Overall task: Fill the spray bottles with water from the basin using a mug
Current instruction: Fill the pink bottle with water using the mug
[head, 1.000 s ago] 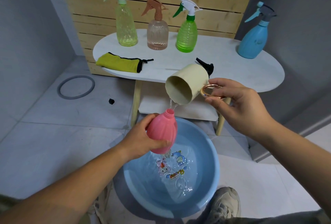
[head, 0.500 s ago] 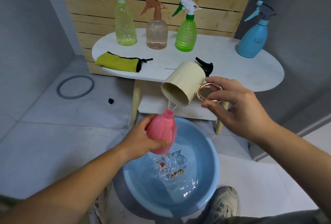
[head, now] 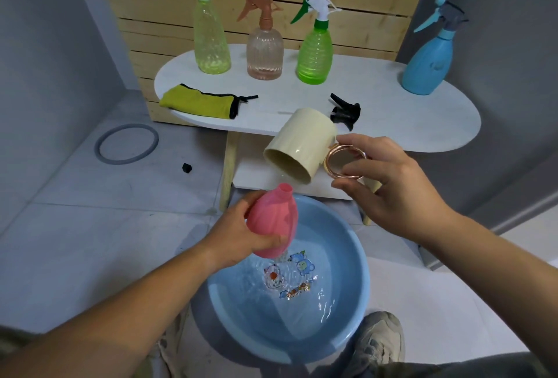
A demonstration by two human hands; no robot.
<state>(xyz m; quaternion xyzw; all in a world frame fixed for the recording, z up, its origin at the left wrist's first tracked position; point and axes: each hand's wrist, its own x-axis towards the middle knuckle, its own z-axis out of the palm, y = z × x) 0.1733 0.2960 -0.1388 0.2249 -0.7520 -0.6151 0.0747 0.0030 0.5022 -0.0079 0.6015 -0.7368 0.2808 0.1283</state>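
- Right hand: thumb and fingers pinch the copper ring handle of the cream mug.
- The mug is tipped far over, mouth down and to the left, its lip just above the neck of the pink bottle.
- I see a thin thread of water between the lip and the neck.
- Left hand: fingers curled round the body of the pink spray bottle, which has no spray head and leans slightly right. It is held over the far left part of the basin.
- Blue basin sits on the floor, near centre. It holds water, rippled under the bottle, with cartoon stickers on the bottom.
- A shoe touches the basin's near right rim.
- White oval table stands beyond the basin. A black spray head lies on it just behind the mug.
- Far row on the table, left to right: yellow-green bottle, clear peach bottle, green bottle. A blue bottle stands well apart at the right. All four carry heads.
- Yellow pouch lies at the table's near left edge.
- Grey ring lies on the floor, left.
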